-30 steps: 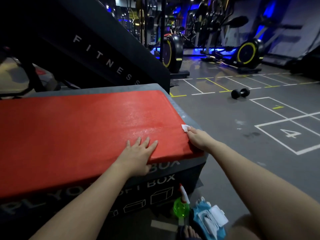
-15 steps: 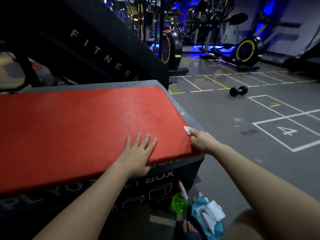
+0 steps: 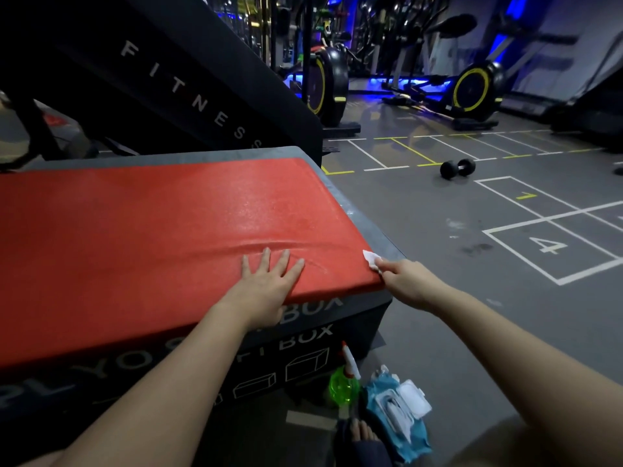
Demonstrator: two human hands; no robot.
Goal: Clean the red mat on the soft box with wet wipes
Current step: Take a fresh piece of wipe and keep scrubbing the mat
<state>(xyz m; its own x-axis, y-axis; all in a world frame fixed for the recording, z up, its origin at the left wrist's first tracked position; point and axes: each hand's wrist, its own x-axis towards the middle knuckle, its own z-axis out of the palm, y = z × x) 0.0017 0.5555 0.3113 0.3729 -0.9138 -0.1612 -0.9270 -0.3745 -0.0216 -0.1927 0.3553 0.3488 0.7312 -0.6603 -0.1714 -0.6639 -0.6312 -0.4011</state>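
Red mat (image 3: 151, 237) laid on soft box (image 3: 367, 318); box, green spray bottle (image 3: 342, 385), wipes pack (image 3: 397, 409), dumbbell (image 3: 457, 168) set on floor (image 3: 438, 264).

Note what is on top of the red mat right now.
The left hand lies flat on the red mat near its front edge; the right hand pinches a white wipe at its right edge. Mat surface beneath palm and wipe is hidden.
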